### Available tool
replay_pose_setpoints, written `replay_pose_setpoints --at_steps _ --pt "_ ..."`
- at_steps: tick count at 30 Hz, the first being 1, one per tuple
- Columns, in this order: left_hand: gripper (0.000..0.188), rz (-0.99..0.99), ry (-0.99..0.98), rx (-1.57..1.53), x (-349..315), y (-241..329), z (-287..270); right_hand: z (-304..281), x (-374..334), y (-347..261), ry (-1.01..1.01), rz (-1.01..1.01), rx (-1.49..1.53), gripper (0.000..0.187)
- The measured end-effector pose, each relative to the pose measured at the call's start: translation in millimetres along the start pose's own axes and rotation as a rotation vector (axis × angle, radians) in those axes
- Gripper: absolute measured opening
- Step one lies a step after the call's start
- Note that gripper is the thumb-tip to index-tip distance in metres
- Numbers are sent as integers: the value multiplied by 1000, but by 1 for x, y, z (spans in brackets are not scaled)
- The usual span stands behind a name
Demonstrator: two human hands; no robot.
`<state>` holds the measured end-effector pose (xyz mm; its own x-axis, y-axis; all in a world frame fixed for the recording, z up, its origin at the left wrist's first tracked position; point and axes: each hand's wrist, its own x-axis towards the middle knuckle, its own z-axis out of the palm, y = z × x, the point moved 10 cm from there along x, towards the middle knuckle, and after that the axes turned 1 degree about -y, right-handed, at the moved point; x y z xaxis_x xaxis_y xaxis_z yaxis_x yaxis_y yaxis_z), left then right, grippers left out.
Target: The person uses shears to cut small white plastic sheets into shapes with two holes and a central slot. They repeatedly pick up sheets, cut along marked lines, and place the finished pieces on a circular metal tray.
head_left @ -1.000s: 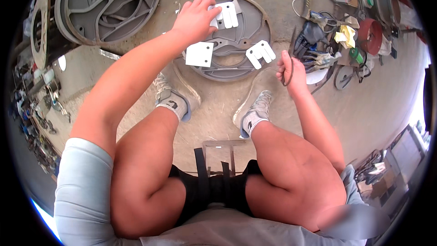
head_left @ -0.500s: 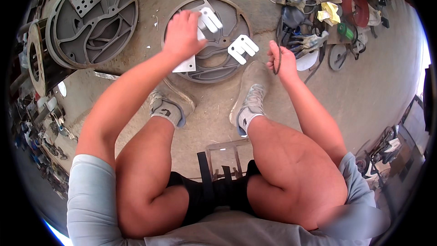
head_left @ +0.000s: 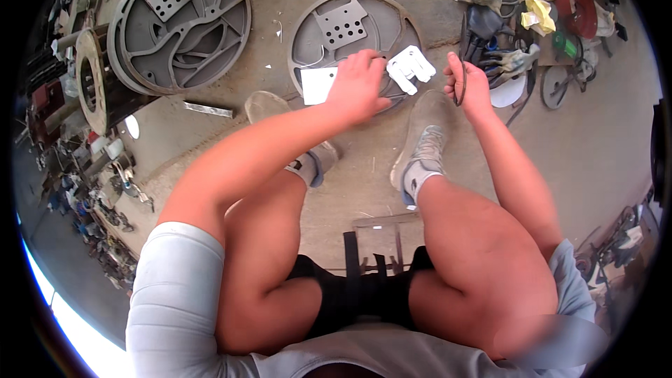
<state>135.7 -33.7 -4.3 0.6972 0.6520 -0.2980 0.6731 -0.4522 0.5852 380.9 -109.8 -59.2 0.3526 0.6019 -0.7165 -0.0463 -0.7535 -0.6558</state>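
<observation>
My left hand (head_left: 358, 85) reaches over the near part of a round grey cast-metal wheel (head_left: 297, 38), with its fingers and thumb apart. Beside its fingertips lie white slotted plates (head_left: 411, 68), overlapping at the wheel's right edge. On its other side rests a white rectangular plate (head_left: 318, 86), partly under the hand. Farther up the wheel sits a grey plate with several round holes (head_left: 341, 26). My right hand (head_left: 470, 86) is raised to the right of the plates. Its fingers close on a thin dark curved strip (head_left: 460, 91), whose material I cannot make out.
Larger spoked wheels (head_left: 182, 28) lie stacked at the far left, a perforated plate (head_left: 168, 1) on top. Work gloves (head_left: 514, 63), yellow crumpled paper (head_left: 537, 16) and a red ring (head_left: 575, 10) crowd the right. My shoes (head_left: 428, 122) stand close to the wheel.
My left hand has moved nearer and off one slotted plate, which now overlaps the other. The perforated plate on the wheel has come into view. My right hand keeps its hold.
</observation>
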Motion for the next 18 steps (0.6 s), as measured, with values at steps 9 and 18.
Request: replay_pose_setpoints --at_steps 9,18 --pt "102 -66 -95 331 -64 -88 -30 9 -2 1 -55 -21 -52 59" --pt "106 -61 -140 426 -58 -85 -7 16 -12 -4 -66 -37 -125 59"
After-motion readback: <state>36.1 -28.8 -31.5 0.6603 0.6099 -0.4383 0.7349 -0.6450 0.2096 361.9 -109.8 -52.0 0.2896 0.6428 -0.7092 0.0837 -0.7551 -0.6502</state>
